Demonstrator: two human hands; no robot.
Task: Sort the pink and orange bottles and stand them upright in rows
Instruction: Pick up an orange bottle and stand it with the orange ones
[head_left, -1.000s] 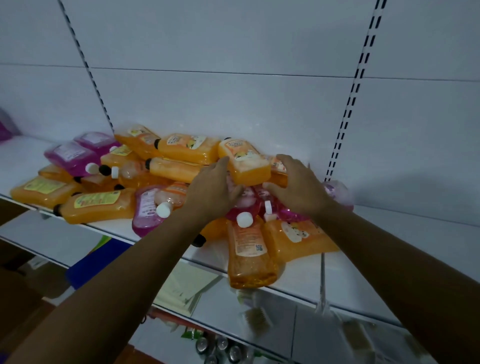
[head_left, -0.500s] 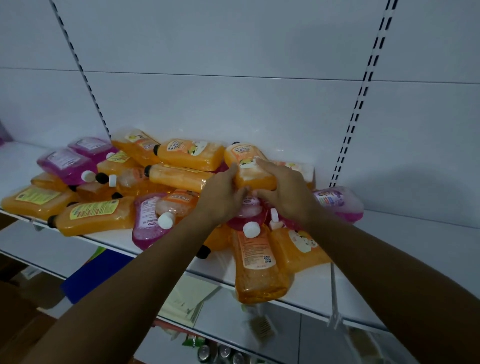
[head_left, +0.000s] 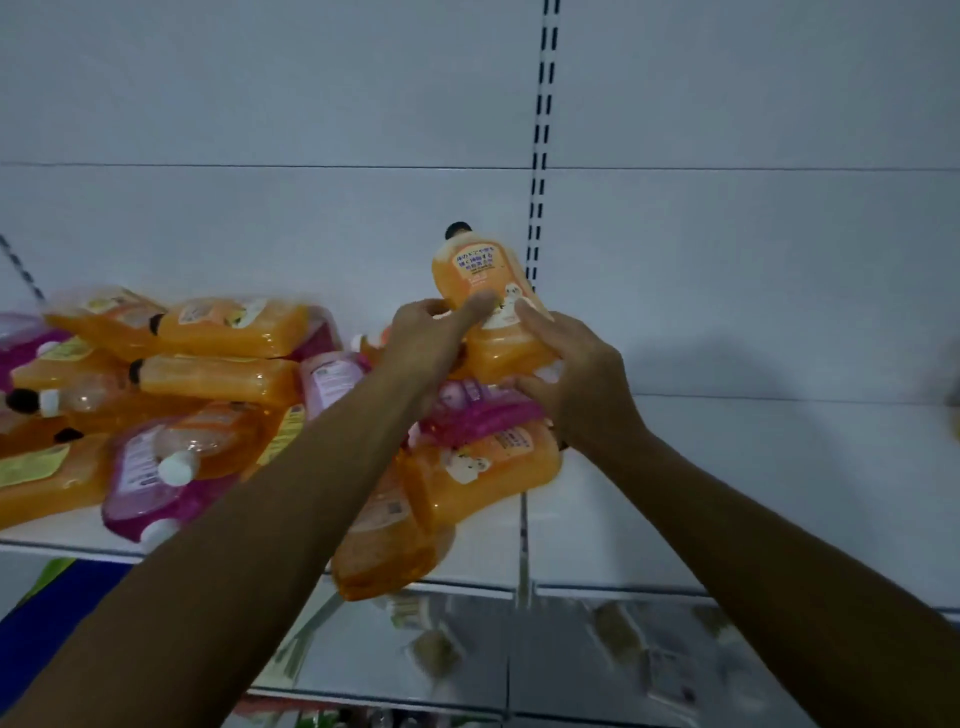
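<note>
Head camera view: two bare forearms reach over a white shelf (head_left: 727, 499), and between the hands an orange bottle (head_left: 485, 301) with a black cap is held nearly upright above the right end of a heap. The left hand (head_left: 423, 338) grips its left side, fingers curled round it, while the right hand (head_left: 576, 374) cups its lower right side, thumb on the label. Just beneath lies a pink bottle (head_left: 483, 415), and to the left a pile of orange and pink bottles (head_left: 208, 395) lies jumbled on their sides.

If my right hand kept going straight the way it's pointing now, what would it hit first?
Your right hand points up and left at the orange bottle that both hands already hold, so it meets that first. Beyond that lies the white back panel, though depth is unclear.
</note>
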